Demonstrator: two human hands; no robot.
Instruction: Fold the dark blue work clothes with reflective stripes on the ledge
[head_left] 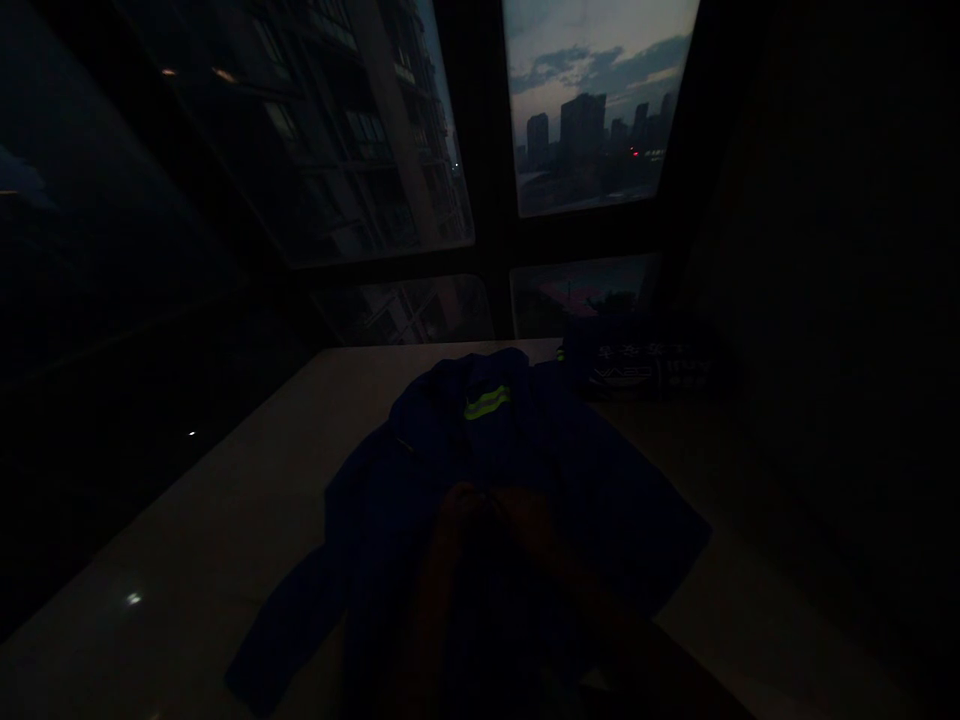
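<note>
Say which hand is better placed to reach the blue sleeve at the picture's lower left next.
Probably the left hand: it is nearer that sleeve, while the right hand sits farther across the jacket.

Looks like a dim window corner indoors, set high among city buildings. Bounded by a broad, black, straight-barred window frame (484,120) above a pale, smooth, flat-topped surface (330,400). Looks out on a close multi-storey grey facade with rows of windows (405,130) and, farther off, on dark blocky towers (583,125) under a cloudy dusk sky (600,35). Too dark to tell home from office.
</note>
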